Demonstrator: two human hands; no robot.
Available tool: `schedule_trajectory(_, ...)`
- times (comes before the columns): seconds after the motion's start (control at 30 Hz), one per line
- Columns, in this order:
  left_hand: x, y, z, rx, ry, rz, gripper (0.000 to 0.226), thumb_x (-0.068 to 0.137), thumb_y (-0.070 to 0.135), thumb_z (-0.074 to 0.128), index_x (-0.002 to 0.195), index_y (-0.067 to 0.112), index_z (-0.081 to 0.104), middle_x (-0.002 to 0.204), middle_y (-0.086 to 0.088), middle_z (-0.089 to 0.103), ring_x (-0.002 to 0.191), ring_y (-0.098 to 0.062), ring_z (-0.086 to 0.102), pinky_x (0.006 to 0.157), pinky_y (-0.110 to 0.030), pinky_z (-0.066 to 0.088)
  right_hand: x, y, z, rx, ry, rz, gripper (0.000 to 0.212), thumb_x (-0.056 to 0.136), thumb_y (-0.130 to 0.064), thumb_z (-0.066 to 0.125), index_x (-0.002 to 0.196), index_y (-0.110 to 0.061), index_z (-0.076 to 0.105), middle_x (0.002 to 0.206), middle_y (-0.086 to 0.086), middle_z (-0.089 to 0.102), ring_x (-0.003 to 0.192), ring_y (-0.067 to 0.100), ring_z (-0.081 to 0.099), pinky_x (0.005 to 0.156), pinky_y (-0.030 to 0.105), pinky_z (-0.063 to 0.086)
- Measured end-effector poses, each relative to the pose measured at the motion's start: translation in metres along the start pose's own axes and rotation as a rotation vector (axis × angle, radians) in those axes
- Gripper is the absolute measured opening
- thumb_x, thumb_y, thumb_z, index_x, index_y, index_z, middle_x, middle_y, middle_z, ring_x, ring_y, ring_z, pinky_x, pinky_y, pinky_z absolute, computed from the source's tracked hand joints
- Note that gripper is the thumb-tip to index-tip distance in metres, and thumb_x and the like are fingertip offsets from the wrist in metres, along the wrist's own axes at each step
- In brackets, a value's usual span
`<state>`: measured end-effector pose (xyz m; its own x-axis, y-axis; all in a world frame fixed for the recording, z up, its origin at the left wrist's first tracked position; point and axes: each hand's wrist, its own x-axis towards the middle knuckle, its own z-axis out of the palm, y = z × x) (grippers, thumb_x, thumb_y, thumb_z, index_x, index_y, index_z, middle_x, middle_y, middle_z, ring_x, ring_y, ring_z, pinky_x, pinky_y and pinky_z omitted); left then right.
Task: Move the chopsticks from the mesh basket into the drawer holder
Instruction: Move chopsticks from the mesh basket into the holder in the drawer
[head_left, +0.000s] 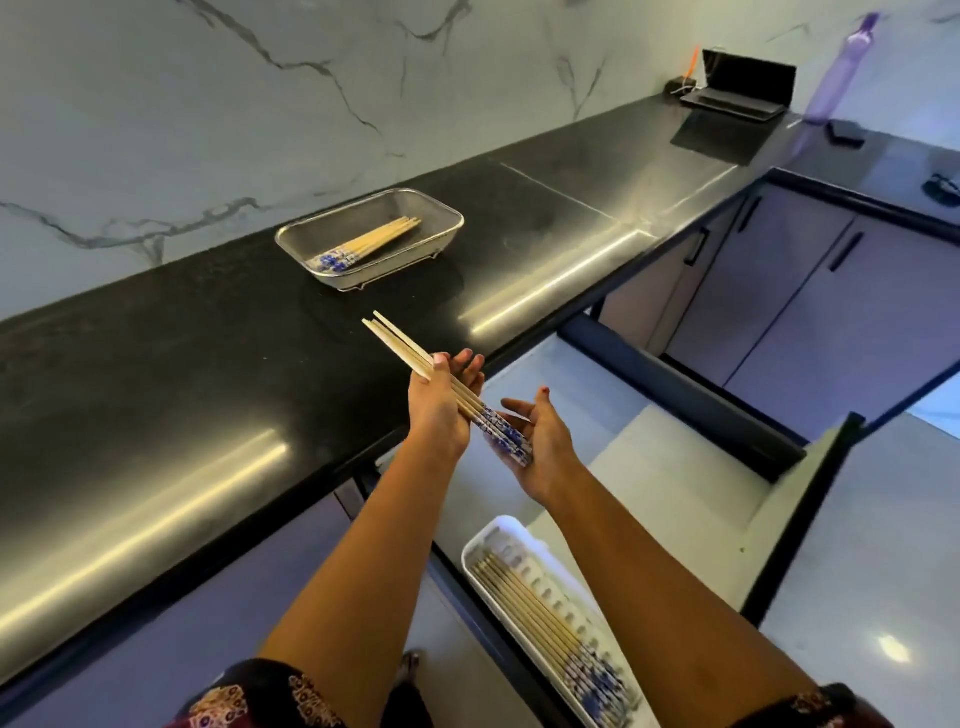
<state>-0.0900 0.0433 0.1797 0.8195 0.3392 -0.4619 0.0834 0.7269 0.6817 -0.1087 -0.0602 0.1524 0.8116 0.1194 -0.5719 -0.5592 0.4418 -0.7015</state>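
My left hand grips a small bundle of wooden chopsticks with blue-and-white patterned ends, held over the counter's front edge. My right hand lies palm-up under the patterned ends, fingers relaxed, supporting them. The mesh basket sits on the black counter beyond my hands, with several more chopsticks lying in it. Below my right forearm, a white holder in the open drawer has several chopsticks lined up in its slots.
The black counter runs left to right under a marble wall. At its far end stand a laptop and a purple bottle. The open drawer juts out to the right, near lower cabinet doors.
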Motion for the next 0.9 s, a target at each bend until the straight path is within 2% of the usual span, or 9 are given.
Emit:
schedule_trajectory(0.13,-0.007,-0.022,0.009,0.013,0.002,-0.012,0.016,0.100,0.022,0.042,0.109,0.013,0.051,0.085,-0.006,0.067,0.084,-0.020,0.069,0.095,-0.041,0.052,-0.004,-0.002,-0.017,-0.048,0.033,0.029,0.045,0.100,-0.047,0.035,0.095,-0.009,0.059,0.095,0.017,0.064,0.082,0.028,0.064,0.086,0.040,0.055)
schedule_trajectory(0.23,-0.008,-0.034,0.010,0.041,0.006,-0.007,0.027,0.100,0.023,0.041,0.124,0.011,0.046,0.083,-0.005,0.066,0.086,-0.021,0.069,0.098,-0.042,0.050,-0.004,-0.005,-0.029,-0.308,0.045,-0.002,0.039,0.100,-0.044,0.037,0.091,-0.012,0.058,0.088,0.012,0.065,0.074,0.022,0.063,0.077,0.035,0.055)
schedule_trajectory(0.3,-0.010,-0.041,0.009,0.091,0.014,0.003,0.018,0.101,0.024,0.040,0.115,0.015,0.048,0.083,-0.004,0.065,0.090,-0.022,0.068,0.099,-0.040,0.049,-0.005,-0.003,-0.035,-0.531,0.030,-0.048,0.039,0.099,-0.047,0.037,0.089,-0.015,0.059,0.085,0.008,0.065,0.070,0.018,0.061,0.071,0.030,0.054)
schedule_trajectory(0.4,-0.014,-0.052,0.006,0.123,0.041,-0.003,0.011,0.101,0.025,0.039,0.096,0.024,0.048,0.083,-0.003,0.065,0.090,-0.021,0.068,0.099,-0.038,0.047,-0.007,0.004,-0.044,-0.695,-0.028,-0.069,0.045,0.096,-0.052,0.037,0.087,-0.016,0.061,0.075,0.005,0.063,0.059,0.015,0.056,0.057,0.021,0.049)
schedule_trajectory(0.47,-0.016,-0.060,0.004,0.117,0.046,-0.022,0.013,0.101,0.026,0.039,0.106,0.020,0.050,0.083,-0.004,0.066,0.087,-0.021,0.068,0.098,-0.039,0.048,-0.008,0.007,-0.051,-0.726,-0.039,-0.088,0.049,0.096,-0.054,0.037,0.082,-0.014,0.062,0.067,0.005,0.059,0.049,0.012,0.047,0.048,0.019,0.040)
schedule_trajectory(0.53,-0.017,-0.066,0.002,0.116,0.033,-0.048,0.030,0.101,0.027,0.039,0.126,0.012,0.045,0.084,-0.006,0.067,0.084,-0.021,0.069,0.094,-0.038,0.050,-0.009,0.010,-0.058,-0.713,-0.037,-0.089,0.051,0.095,-0.054,0.038,0.079,-0.012,0.061,0.061,0.004,0.054,0.044,0.010,0.041,0.045,0.018,0.034)
schedule_trajectory(0.73,-0.026,-0.079,-0.008,0.132,-0.048,-0.116,0.038,0.101,0.029,0.038,0.135,0.013,0.037,0.101,-0.009,0.067,0.093,-0.025,0.068,0.092,-0.039,0.049,-0.015,0.015,-0.078,-0.620,-0.140,0.017,0.045,0.093,-0.052,0.046,0.085,-0.010,0.062,0.065,0.003,0.056,0.043,0.007,0.037,0.043,0.016,0.032)
schedule_trajectory(0.83,-0.027,-0.087,-0.016,0.159,-0.108,-0.147,0.036,0.101,0.029,0.037,0.133,0.014,0.036,0.105,-0.009,0.067,0.095,-0.027,0.067,0.096,-0.042,0.050,-0.016,0.015,-0.091,-0.713,-0.201,0.080,0.042,0.092,-0.051,0.049,0.089,-0.012,0.063,0.074,0.004,0.060,0.051,0.010,0.039,0.050,0.019,0.033)
schedule_trajectory(0.9,-0.028,-0.095,-0.024,0.218,-0.128,-0.152,0.026,0.101,0.029,0.036,0.122,0.015,0.042,0.103,-0.008,0.068,0.098,-0.028,0.067,0.102,-0.046,0.046,-0.017,0.014,-0.095,-0.853,-0.256,0.105,0.036,0.094,-0.046,0.049,0.095,-0.012,0.062,0.080,0.004,0.063,0.057,0.011,0.049,0.058,0.020,0.042)
